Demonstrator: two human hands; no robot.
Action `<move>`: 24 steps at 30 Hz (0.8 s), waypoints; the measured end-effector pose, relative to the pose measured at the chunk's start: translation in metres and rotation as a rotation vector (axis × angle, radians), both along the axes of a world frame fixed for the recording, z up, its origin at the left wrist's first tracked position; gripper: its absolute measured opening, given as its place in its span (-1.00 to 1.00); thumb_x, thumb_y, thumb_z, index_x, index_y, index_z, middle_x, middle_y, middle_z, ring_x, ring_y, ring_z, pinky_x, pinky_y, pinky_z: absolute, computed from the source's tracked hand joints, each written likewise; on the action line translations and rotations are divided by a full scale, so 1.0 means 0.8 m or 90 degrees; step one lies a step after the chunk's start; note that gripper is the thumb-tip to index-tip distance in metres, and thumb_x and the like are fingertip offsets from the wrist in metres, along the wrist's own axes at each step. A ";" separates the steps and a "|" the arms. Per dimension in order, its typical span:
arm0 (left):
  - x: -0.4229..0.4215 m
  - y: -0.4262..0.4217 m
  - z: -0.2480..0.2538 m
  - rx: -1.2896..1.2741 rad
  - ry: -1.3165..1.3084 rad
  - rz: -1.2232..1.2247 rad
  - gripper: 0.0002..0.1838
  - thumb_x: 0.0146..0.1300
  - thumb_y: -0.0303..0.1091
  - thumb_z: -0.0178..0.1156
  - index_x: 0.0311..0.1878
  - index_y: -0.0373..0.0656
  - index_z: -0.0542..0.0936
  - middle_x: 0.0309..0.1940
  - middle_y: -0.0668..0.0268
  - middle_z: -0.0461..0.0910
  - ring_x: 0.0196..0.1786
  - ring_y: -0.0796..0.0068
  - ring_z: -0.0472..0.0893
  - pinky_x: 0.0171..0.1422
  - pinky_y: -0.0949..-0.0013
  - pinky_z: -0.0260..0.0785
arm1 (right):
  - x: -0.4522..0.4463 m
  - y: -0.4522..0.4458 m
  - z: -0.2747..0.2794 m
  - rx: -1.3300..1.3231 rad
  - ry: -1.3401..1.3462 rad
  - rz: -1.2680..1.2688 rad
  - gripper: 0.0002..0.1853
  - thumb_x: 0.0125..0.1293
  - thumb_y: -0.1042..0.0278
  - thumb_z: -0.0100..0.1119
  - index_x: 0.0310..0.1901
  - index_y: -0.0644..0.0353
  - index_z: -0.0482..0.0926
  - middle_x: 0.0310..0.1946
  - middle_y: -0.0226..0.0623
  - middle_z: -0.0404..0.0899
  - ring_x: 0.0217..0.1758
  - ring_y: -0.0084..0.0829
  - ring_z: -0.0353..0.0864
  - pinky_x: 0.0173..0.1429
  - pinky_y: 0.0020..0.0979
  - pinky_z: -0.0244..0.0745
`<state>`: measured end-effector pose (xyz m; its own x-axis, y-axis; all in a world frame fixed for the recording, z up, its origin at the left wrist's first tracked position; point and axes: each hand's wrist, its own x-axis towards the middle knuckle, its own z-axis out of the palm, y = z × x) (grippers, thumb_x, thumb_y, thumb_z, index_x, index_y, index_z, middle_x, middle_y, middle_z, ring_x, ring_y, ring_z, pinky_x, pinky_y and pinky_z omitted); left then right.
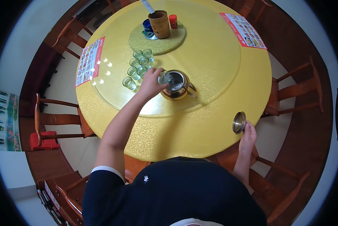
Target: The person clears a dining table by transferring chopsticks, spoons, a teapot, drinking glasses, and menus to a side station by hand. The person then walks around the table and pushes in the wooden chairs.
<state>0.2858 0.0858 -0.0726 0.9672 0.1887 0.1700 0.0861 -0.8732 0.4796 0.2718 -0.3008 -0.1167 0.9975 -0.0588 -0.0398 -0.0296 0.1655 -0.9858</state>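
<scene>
My left hand is closed around a small clear glass, tilted at the mouth of a metal teapot. The teapot stands uncovered, its inside visible and its handle towards the right. Over the table's near right edge, my right hand grips a round metal lid, held on its side. Several greenish glasses stand grouped just beyond and left of my left hand. Whether liquid is running from the tilted glass I cannot make out.
The round table has a yellow patterned cloth and a glass turntable. Farther back, a brown pot, a blue container and a red-capped shaker stand together. Printed menus lie near the edges; wooden chairs surround it.
</scene>
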 end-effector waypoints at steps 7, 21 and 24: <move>0.005 -0.008 0.006 0.150 -0.033 -0.053 -0.45 -0.29 -0.31 0.31 -0.11 -0.13 0.41 -0.25 0.18 0.36 -0.17 0.16 0.36 -0.09 0.24 0.27 | 0.003 -0.003 0.001 0.015 -0.010 0.000 -0.79 0.25 0.44 -0.14 -0.20 0.41 0.41 -0.37 -0.35 0.47 -0.31 -0.62 0.41 -0.16 -0.60 0.30; 0.002 -0.024 0.000 0.742 -0.269 -0.344 -0.58 -0.14 -0.31 0.04 -0.09 0.01 0.39 -0.11 0.36 0.32 0.06 0.45 0.29 0.19 0.20 0.05 | 0.004 0.000 0.003 0.015 0.005 0.008 -0.78 0.26 0.42 -0.14 -0.18 0.41 0.40 -0.33 -0.30 0.45 -0.26 -0.57 0.41 -0.11 -0.57 0.30; -0.004 -0.024 -0.002 0.703 -0.325 -0.306 -0.57 -0.17 -0.30 0.09 -0.11 -0.02 0.37 -0.12 0.32 0.32 0.04 0.42 0.30 0.17 0.21 0.07 | 0.003 0.005 0.012 0.016 0.013 0.003 -0.78 0.26 0.41 -0.15 -0.19 0.39 0.39 -0.32 -0.29 0.44 -0.23 -0.56 0.40 -0.08 -0.55 0.29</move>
